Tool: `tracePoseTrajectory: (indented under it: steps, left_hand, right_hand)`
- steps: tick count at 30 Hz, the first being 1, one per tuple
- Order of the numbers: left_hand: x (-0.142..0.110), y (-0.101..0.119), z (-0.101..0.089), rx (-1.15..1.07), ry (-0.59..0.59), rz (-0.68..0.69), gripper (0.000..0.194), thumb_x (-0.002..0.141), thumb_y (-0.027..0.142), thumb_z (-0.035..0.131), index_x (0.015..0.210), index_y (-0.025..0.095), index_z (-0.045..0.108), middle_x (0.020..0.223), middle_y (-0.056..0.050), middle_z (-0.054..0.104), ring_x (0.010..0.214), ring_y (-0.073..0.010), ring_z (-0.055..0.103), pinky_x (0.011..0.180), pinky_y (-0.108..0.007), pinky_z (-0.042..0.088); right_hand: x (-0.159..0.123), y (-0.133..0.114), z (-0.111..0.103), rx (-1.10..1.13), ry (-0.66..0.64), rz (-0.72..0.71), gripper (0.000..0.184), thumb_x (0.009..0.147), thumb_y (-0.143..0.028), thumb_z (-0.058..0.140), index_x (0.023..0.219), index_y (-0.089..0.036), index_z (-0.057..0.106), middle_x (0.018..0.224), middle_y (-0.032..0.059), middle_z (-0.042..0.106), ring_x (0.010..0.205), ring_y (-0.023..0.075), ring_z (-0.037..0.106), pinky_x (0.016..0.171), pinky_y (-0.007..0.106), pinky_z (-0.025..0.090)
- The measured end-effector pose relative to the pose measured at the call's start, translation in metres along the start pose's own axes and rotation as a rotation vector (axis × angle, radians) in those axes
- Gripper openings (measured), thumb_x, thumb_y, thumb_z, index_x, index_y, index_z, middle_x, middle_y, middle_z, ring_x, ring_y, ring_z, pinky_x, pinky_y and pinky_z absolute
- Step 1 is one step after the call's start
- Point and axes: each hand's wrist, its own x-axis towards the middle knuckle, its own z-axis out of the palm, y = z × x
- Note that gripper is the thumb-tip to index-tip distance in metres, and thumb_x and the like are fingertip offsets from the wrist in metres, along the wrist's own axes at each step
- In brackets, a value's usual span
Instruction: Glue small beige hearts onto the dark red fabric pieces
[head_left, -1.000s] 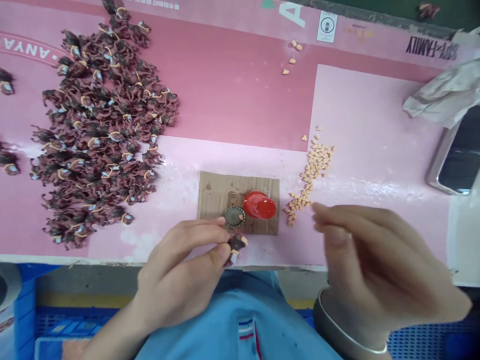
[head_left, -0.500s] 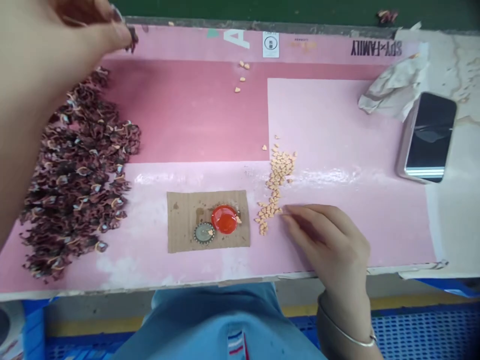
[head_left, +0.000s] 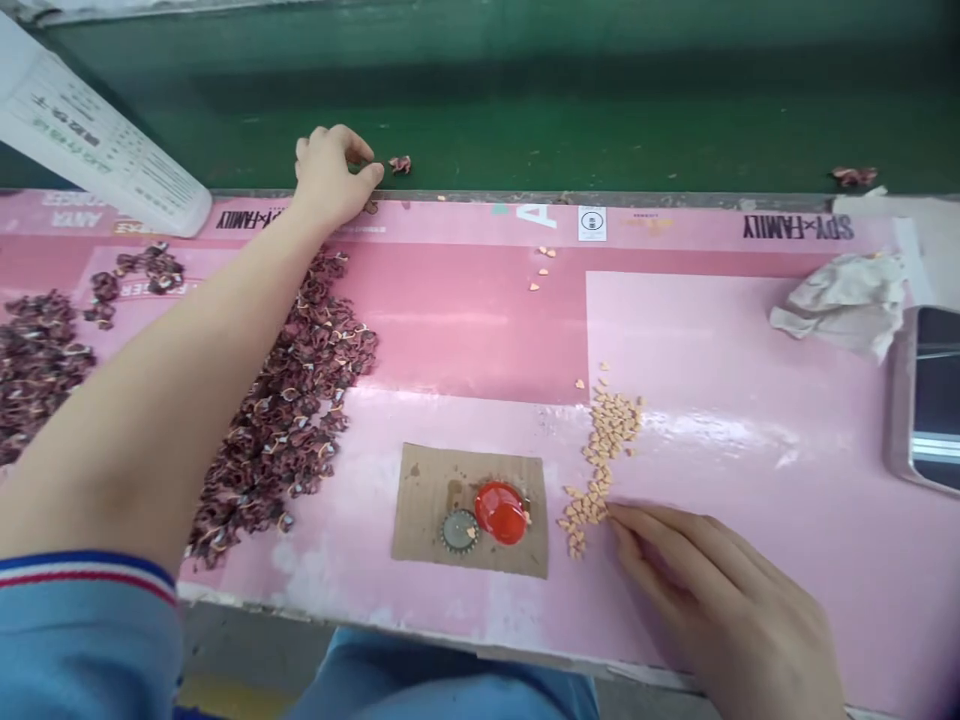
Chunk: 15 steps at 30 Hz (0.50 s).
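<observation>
My left hand [head_left: 337, 175] reaches to the far edge, thumb and forefinger apart with nothing between them. Just right of its fingertips a small dark-red ruffled piece [head_left: 400, 164] lies on the green surface. Below my left forearm spreads a heap of similar dark-red ruffled pieces [head_left: 315, 400], many with pale spots. My right hand [head_left: 727, 590] rests on the pink sheet, thumb and fingertips pinched together at the edge of a pile of small tan bits [head_left: 615, 425]. Whatever lies in that pinch is hidden. Left of the pile, a cardboard piece [head_left: 420, 510] bears a red glossy disc [head_left: 500, 512] and a bottle cap [head_left: 459, 532].
A translucent plastic cup [head_left: 112, 150] leans at the upper left. Crumpled tissue [head_left: 844, 300] and a phone [head_left: 937, 400] lie at the right. Another dark-red piece [head_left: 853, 177] sits on the green surface [head_left: 600, 110] along the back.
My left hand has moved forward to the green surface and let go of the dark-red piece it held. The view has tilted up and left; my right hand stays by the tan bits.
</observation>
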Motion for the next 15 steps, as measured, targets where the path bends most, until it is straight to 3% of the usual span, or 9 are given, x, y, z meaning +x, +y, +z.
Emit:
tracePoseTrajectory:
  steps: [1, 3, 6, 8, 12, 15]
  left_hand:
    - [-0.010, 0.001, -0.009, -0.035, -0.015, -0.010, 0.035, 0.096, 0.029, 0.056, 0.117, 0.011, 0.077, 0.054, 0.012, 0.042, 0.086, -0.0062, 0.058, 0.085, -0.017, 0.054]
    - [-0.038, 0.002, -0.022, -0.130, -0.031, 0.009, 0.036, 0.101, 0.035, 0.054, 0.099, 0.008, 0.076, 0.075, 0.010, 0.064, 0.102, -0.0078, 0.061, 0.101, -0.025, 0.051]
    - [-0.085, -0.002, -0.026, -0.201, -0.097, 0.087, 0.032, 0.103, 0.035, 0.058, 0.105, 0.009, 0.076, 0.113, 0.000, 0.076, 0.122, -0.0161, 0.058, 0.122, -0.040, 0.038]
    - [-0.106, -0.009, -0.021, -0.219, -0.134, 0.108, 0.027, 0.100, 0.032, 0.065, 0.113, 0.010, 0.075, 0.123, -0.006, 0.074, 0.123, -0.0179, 0.057, 0.124, -0.042, 0.035]
    - [-0.115, -0.022, -0.009, -0.254, -0.161, 0.105, 0.042, 0.093, 0.037, 0.068, 0.121, 0.006, 0.071, 0.129, -0.010, 0.070, 0.124, -0.0234, 0.058, 0.125, -0.050, 0.035]
    - [-0.107, -0.024, -0.008, -0.287, -0.170, 0.139, 0.067, 0.089, 0.058, 0.060, 0.119, -0.001, 0.071, 0.124, -0.013, 0.069, 0.127, -0.0295, 0.061, 0.121, -0.055, 0.037]
  right_hand:
    - [0.000, 0.000, 0.000, 0.013, 0.002, 0.012, 0.016, 0.107, -0.020, 0.056, 0.098, -0.018, 0.069, 0.087, 0.0012, 0.078, 0.071, 0.0139, 0.073, 0.069, 0.029, 0.055]
    - [-0.002, 0.001, 0.001, 0.032, 0.003, 0.033, 0.016, 0.107, -0.020, 0.056, 0.097, -0.019, 0.069, 0.087, 0.0002, 0.078, 0.069, 0.0130, 0.072, 0.069, 0.028, 0.055]
    - [-0.004, 0.000, 0.002, 0.017, -0.006, 0.042, 0.014, 0.106, -0.021, 0.057, 0.098, -0.020, 0.068, 0.086, -0.0003, 0.078, 0.069, 0.0127, 0.072, 0.070, 0.027, 0.054]
    - [-0.005, 0.000, 0.002, -0.001, -0.003, 0.030, 0.009, 0.105, -0.020, 0.060, 0.100, -0.020, 0.068, 0.086, -0.0007, 0.078, 0.070, 0.0131, 0.073, 0.070, 0.027, 0.054]
    - [-0.005, 0.001, 0.003, -0.024, 0.023, 0.000, 0.005, 0.101, -0.017, 0.066, 0.100, -0.021, 0.069, 0.085, -0.0009, 0.079, 0.067, 0.0127, 0.072, 0.068, 0.027, 0.056]
    - [-0.006, 0.003, 0.005, -0.017, 0.049, -0.006, 0.008, 0.098, -0.013, 0.068, 0.097, -0.021, 0.069, 0.085, -0.0005, 0.079, 0.066, 0.0123, 0.073, 0.066, 0.026, 0.058]
